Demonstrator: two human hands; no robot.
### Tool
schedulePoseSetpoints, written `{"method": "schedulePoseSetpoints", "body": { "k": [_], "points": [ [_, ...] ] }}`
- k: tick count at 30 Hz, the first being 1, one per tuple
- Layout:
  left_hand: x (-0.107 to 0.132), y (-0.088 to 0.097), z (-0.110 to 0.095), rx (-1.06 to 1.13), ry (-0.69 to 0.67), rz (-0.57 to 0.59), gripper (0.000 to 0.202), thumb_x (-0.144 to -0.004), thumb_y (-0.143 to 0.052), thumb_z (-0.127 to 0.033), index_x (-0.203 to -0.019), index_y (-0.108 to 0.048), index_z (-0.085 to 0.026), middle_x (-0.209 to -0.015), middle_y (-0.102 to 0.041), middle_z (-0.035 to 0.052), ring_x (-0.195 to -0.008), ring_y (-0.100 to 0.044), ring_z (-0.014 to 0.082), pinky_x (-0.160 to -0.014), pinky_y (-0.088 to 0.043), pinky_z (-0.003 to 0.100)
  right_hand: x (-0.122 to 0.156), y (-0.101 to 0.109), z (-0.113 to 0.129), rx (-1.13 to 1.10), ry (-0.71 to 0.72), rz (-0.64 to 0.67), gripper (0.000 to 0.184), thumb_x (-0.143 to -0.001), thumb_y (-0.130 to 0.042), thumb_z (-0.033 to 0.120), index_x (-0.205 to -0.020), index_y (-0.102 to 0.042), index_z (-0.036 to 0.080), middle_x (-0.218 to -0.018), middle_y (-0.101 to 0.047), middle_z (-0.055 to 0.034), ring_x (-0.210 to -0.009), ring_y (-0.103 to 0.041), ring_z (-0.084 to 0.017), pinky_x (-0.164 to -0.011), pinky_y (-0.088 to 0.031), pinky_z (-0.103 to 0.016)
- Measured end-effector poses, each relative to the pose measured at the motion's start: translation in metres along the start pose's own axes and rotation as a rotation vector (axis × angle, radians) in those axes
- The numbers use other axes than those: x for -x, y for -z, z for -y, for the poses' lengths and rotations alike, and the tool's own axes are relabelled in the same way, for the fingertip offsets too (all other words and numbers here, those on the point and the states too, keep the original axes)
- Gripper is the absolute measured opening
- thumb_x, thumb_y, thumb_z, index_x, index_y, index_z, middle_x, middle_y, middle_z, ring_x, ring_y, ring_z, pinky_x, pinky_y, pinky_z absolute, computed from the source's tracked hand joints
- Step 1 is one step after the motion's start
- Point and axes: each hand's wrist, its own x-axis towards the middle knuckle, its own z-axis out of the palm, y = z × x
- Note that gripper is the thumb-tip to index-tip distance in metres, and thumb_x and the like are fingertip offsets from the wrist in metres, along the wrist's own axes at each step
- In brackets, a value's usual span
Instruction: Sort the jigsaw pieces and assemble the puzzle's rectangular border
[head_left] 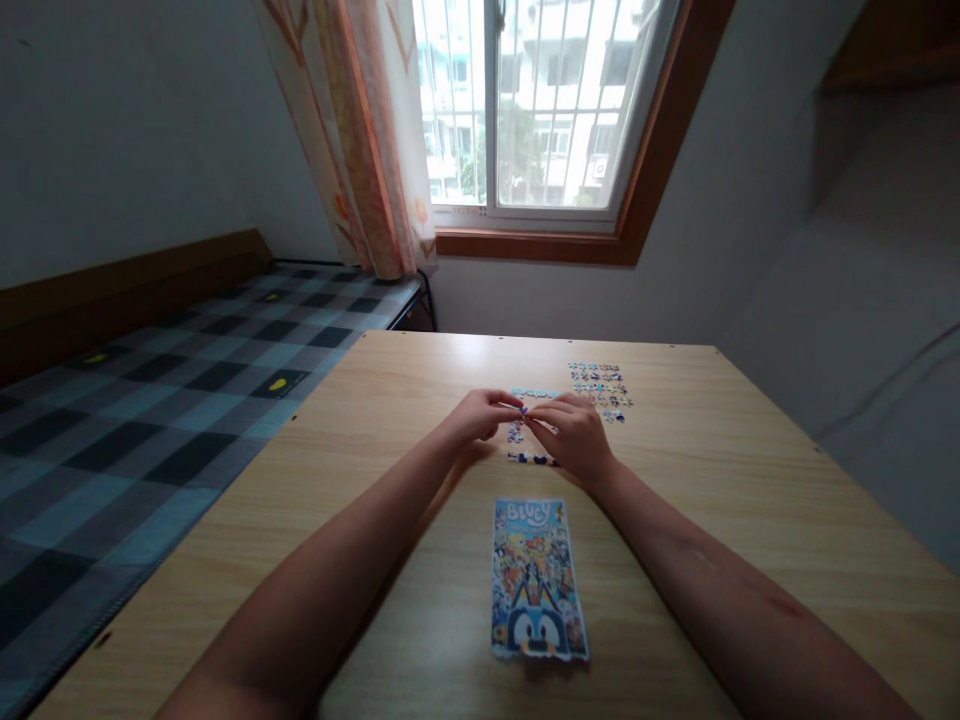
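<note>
Over the middle of the table, the fingertips of my left hand (482, 414) and my right hand (575, 434) meet in a pinch around a small jigsaw puzzle piece (524, 410). Joined pieces lie below them: a light blue top row (534, 393), a short left side (514, 434) and a dark-patterned bottom row (532, 459). My right hand covers part of this outline. Loose jigsaw pieces (598, 378) sit in rows beyond my right hand. Nearer to me lies a colourful Bluey picture sheet (537, 580), flat between my forearms.
The pale wooden table (420, 390) reaches toward the wall under a barred window (551, 120). A bed (187, 370) with a checked cover runs along the left side. An orange patterned curtain (367, 150) hangs beside the window. A brown shelf (896, 50) juts out at the upper right.
</note>
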Motion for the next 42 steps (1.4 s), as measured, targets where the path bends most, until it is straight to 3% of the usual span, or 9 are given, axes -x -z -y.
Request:
{"method": "schedulePoseSetpoints", "body": {
  "k": [2, 4, 6, 8, 10, 13, 21, 29, 42],
  "points": [
    [0.0, 0.002, 0.0, -0.018, 0.013, 0.03, 0.026, -0.073, -0.08, -0.031, -0.094, -0.074, -0.017, -0.046, -0.044, -0.0063, -0.039, -0.032, 0.0056, -0.042, -0.02, 0.022, 0.0, -0.001, -0.001, -0.022, 0.008, 0.013, 0.011, -0.094, -0.068, 0.027, -0.09, -0.078, 0.027, -0.094, -0.079, -0.0009, -0.087, -0.068, -0.02, -0.086, -0.048, -0.037],
    [-0.002, 0.007, 0.001, -0.067, -0.005, 0.017, 0.024, -0.077, -0.077, -0.034, -0.094, -0.075, -0.017, -0.054, -0.056, -0.0021, -0.042, -0.039, 0.0072, -0.044, -0.028, 0.022, 0.0, -0.001, -0.002, -0.039, 0.011, 0.029, 0.011, -0.094, -0.067, 0.028, -0.09, -0.078, 0.027, -0.095, -0.08, -0.0008, -0.086, -0.069, -0.02, -0.085, -0.049, -0.037],
    [-0.004, 0.013, 0.004, -0.192, -0.112, -0.097, 0.021, -0.083, -0.071, -0.036, -0.092, -0.075, -0.017, -0.071, -0.069, 0.0042, -0.055, -0.054, 0.0115, -0.054, -0.043, 0.026, 0.001, 0.0, -0.002, -0.049, 0.009, 0.034, 0.012, -0.094, -0.067, 0.027, -0.089, -0.078, 0.027, -0.094, -0.08, -0.0009, -0.085, -0.069, -0.02, -0.085, -0.05, -0.037],
    [-0.007, 0.02, 0.008, -0.412, -0.29, -0.251, 0.019, -0.086, -0.067, -0.033, -0.094, -0.077, -0.019, -0.093, -0.075, 0.0081, -0.082, -0.066, 0.0184, -0.079, -0.053, 0.033, 0.001, 0.0, -0.002, -0.059, 0.009, 0.042, 0.013, -0.094, -0.067, 0.027, -0.088, -0.078, 0.026, -0.093, -0.08, -0.001, -0.084, -0.069, -0.02, -0.085, -0.05, -0.037],
    [-0.009, 0.025, 0.014, -0.651, -0.443, -0.333, 0.024, -0.086, -0.067, -0.03, -0.105, -0.077, -0.021, -0.114, -0.073, 0.0094, -0.11, -0.063, 0.0238, -0.102, -0.046, 0.04, 0.001, 0.001, -0.002, -0.069, 0.017, 0.069, 0.013, -0.094, -0.067, 0.026, -0.088, -0.078, 0.026, -0.093, -0.08, -0.0012, -0.084, -0.069, -0.02, -0.085, -0.051, -0.037],
    [-0.009, 0.027, 0.023, -0.881, -0.515, -0.295, 0.038, -0.089, -0.064, -0.033, -0.125, -0.071, -0.026, -0.139, -0.061, 0.0101, -0.13, -0.052, 0.0264, -0.114, -0.036, 0.045, 0.002, 0.002, -0.002, -0.082, 0.025, 0.122, 0.012, -0.093, -0.067, 0.024, -0.09, -0.079, 0.025, -0.094, -0.08, -0.0018, -0.084, -0.069, -0.02, -0.085, -0.051, -0.037],
    [-0.007, 0.02, 0.025, -1.07, -0.506, -0.109, 0.046, -0.091, -0.06, -0.051, -0.131, -0.068, -0.029, -0.148, -0.055, 0.0098, -0.137, -0.047, 0.029, -0.116, -0.033, 0.046, -0.002, 0.008, -0.005, -0.154, 0.028, 0.293, 0.011, -0.088, -0.071, 0.018, -0.088, -0.079, 0.025, -0.089, -0.08, -0.0007, -0.083, -0.07, -0.018, -0.083, -0.052, -0.033],
    [-0.009, 0.022, 0.029, -1.148, -0.545, -0.112, 0.049, -0.09, -0.06, -0.059, -0.13, -0.068, -0.031, -0.145, -0.058, 0.0084, -0.135, -0.05, 0.0267, -0.113, -0.036, 0.046, -0.004, 0.011, 0.006, -0.191, 0.073, 0.433, 0.014, -0.089, -0.068, 0.016, -0.087, -0.079, 0.025, -0.087, -0.079, -0.0015, -0.082, -0.068, -0.018, -0.083, -0.05, -0.032],
    [-0.007, 0.021, 0.029, -1.114, -0.545, -0.12, 0.048, -0.088, -0.062, -0.059, -0.127, -0.069, -0.032, -0.142, -0.06, 0.0069, -0.133, -0.052, 0.0267, -0.113, -0.036, 0.046, -0.006, 0.013, 0.013, -0.125, 0.112, 0.462, 0.017, -0.089, -0.065, 0.015, -0.084, -0.078, 0.025, -0.086, -0.077, -0.0014, -0.081, -0.064, -0.018, -0.08, -0.047, -0.031]
  ]
}}
